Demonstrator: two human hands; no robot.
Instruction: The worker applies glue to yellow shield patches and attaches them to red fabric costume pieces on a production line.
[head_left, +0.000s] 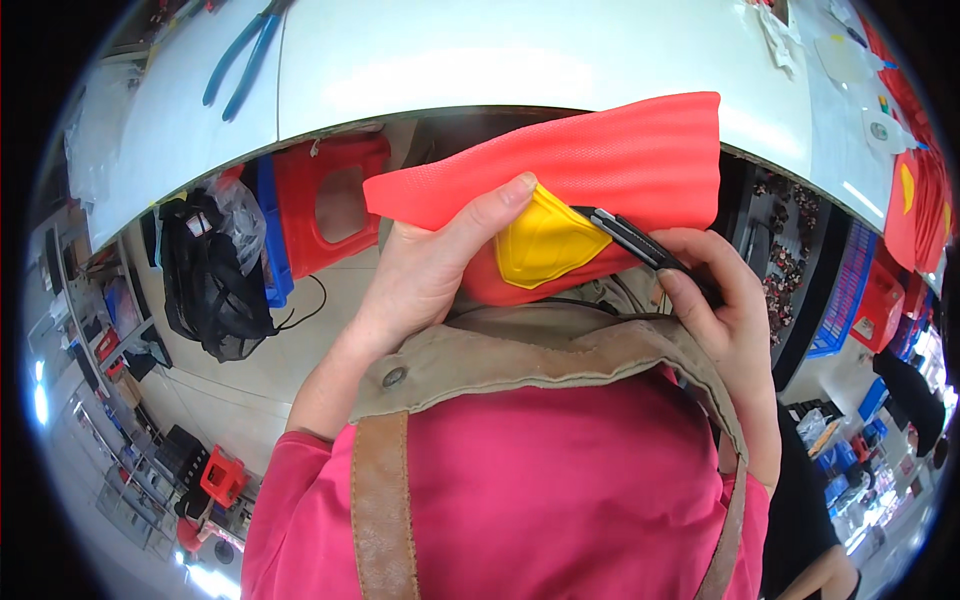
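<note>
My left hand [425, 260] grips a red, textured, flexible sheet [640, 150] in front of my body, with the thumb pressed on top near its middle. A yellow moulded patch [545, 250] with raised lines sits on the sheet beside that thumb. My right hand [715, 285] is closed round a black utility knife [630, 240]. The knife's front end points up and left and lies at the patch's right corner; whether the blade touches it I cannot tell. Below both hands is my khaki apron [540, 350] over a pink top.
Ahead runs a white worktable [420, 60] with blue-handled pliers [245, 65] at its left. Below it stand a red stool [385, 160] and a black bag [205, 285]. More red pieces [905, 205] and a blue crate [845, 290] are at the right, with another person's arm [815, 580] at lower right.
</note>
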